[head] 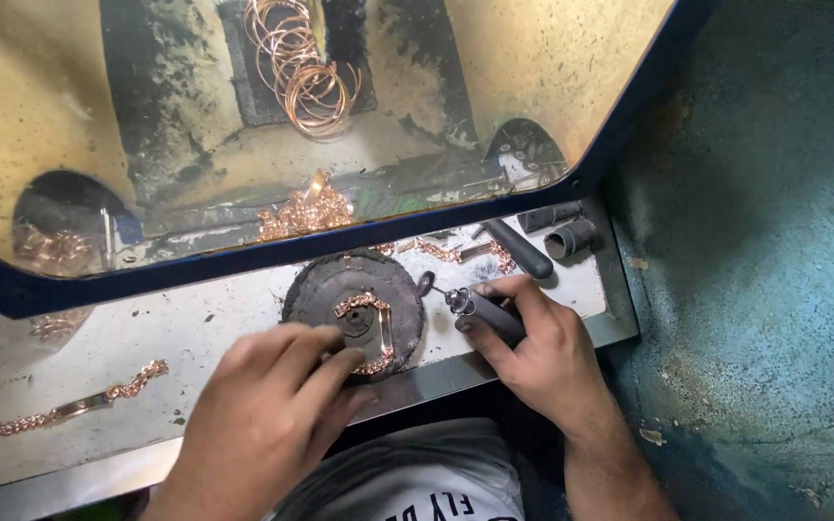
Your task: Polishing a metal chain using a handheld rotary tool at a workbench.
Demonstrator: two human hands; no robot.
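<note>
We press our left hand (267,415) fingers-together onto the copper-coloured chain bracelet (371,328), which lies on the round black pad (316,289) at the middle of the work shelf (195,323). Our right hand (533,352), just right of the pad, is clamped around a dark rotary handpiece (485,314), its small tip pointing toward the pad's edge. Another chain bracelet (69,405) lies well left of the pad. Dark sanding sleeves (571,236) lie beyond it to the right. Copper wire rings (306,68) hang far behind the pad.
</note>
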